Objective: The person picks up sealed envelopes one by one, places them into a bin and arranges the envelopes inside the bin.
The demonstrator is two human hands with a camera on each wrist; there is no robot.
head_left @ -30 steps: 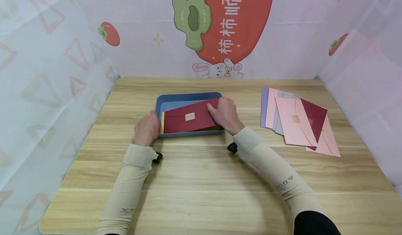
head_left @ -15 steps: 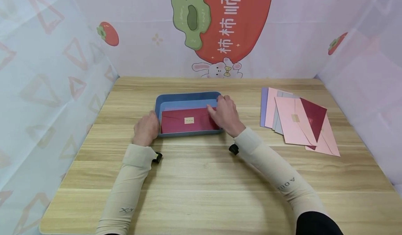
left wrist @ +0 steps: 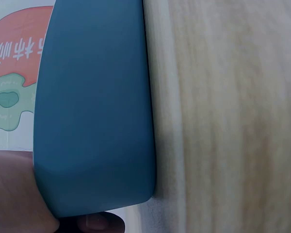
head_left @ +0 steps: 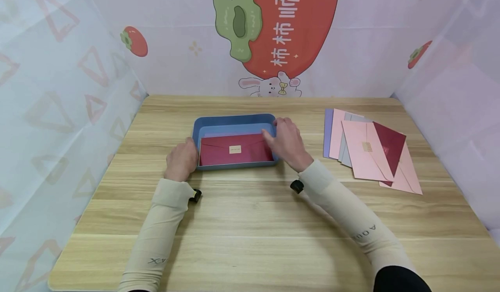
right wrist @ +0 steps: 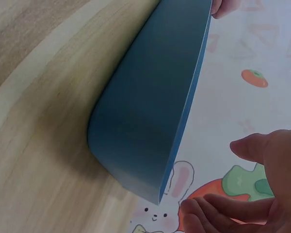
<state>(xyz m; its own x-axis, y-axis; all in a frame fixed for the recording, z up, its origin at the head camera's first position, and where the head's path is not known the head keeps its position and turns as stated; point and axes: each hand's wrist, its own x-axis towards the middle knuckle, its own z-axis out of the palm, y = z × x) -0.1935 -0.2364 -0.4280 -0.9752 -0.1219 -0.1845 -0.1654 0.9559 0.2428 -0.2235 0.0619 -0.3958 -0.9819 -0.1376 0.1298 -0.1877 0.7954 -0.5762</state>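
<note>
The blue tray (head_left: 234,119) holds a dark red envelope (head_left: 216,154) with a cream label, lying flat along its near side. A strip of lilac (head_left: 224,134) shows behind that envelope. My left hand (head_left: 181,159) holds the tray's left end. In the left wrist view its thumb (left wrist: 14,194) is at the rim and fingertips show beyond the outer wall. Over the tray's right end is my right hand (head_left: 289,144), thumb spread from loosely bent fingers. The right wrist view shows that hand (right wrist: 266,179) apart from the tray wall (right wrist: 140,107), holding nothing.
To the right, a fanned pile of envelopes lies on the wooden table (head_left: 242,222): a lilac one (head_left: 328,133), pink ones (head_left: 365,153), grey and a dark red one (head_left: 394,142). Printed cloth walls (head_left: 175,66) stand behind and at both sides.
My right hand has let go of the dark red envelope, which has dropped from a tilt to lie flat in the tray. That hand has shifted slightly right. The left hand has stayed put.
</note>
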